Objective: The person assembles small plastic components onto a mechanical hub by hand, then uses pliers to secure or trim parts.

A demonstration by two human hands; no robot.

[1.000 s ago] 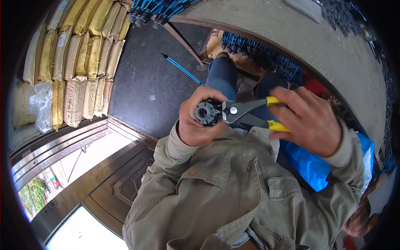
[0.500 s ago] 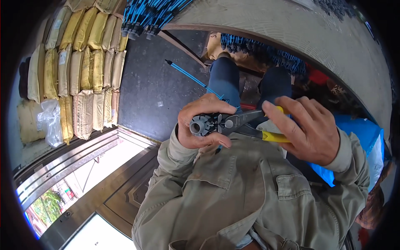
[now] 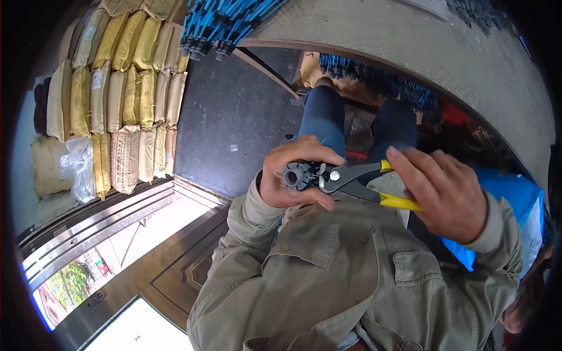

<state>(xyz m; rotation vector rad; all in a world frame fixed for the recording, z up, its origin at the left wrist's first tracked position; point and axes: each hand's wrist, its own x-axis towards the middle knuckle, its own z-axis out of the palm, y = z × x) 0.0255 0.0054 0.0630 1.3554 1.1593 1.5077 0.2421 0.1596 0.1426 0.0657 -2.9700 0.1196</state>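
Note:
My left hand [image 3: 281, 182] is wrapped round a dark grey ribbed plastic fitting [image 3: 297, 176] with a round hole in its end facing up. In my right hand [image 3: 442, 190] is a pair of pliers [image 3: 351, 182] with grey metal jaws and yellow grips. The pliers' head lies against the fitting's right side, between the left thumb and forefinger. Its handles are spread, with my right fingers over the upper grip and the lower one against the palm. The exact bite of the jaws is hidden at the fitting.
Stacked yellow and tan sacks [image 3: 120, 96] stand at the left, with a clear plastic bag [image 3: 79, 169] on them. A bunch of blue rods with black ends [image 3: 219, 26] is at the top. A pale curved tabletop [image 3: 410, 38] spans the far side. A blue bag [image 3: 509, 193] lies at the right.
The whole view has shifted slightly. The blue rod that stuck out up and left from my left hand is now mostly out of sight. The pliers have tilted a little at the fitting.

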